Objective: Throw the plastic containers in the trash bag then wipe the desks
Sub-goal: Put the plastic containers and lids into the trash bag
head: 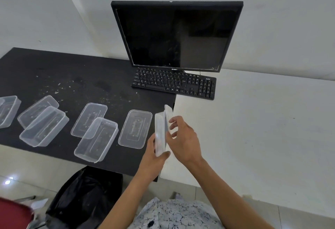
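Note:
My left hand point(152, 158) grips a clear plastic container point(160, 134) from below, held on edge above the seam between the two desks. My right hand point(183, 138) holds a clear lid point(168, 114) against the container's right side. On the black desk point(54, 69) lie a loose lid point(135, 129), a container point(97, 139) resting partly on another lid point(90, 116), a container point(44, 126) overlapping a lid point(38, 109), and one more container point(8, 110) at the left edge. A black trash bag point(85, 198) stands open on the floor below the black desk.
A black monitor point(176, 34) and keyboard point(174, 83) straddle the join between the black desk and a white desk point(262, 129). Crumbs litter the black desk. A red object point(14, 214) sits at the bottom left on the tiled floor.

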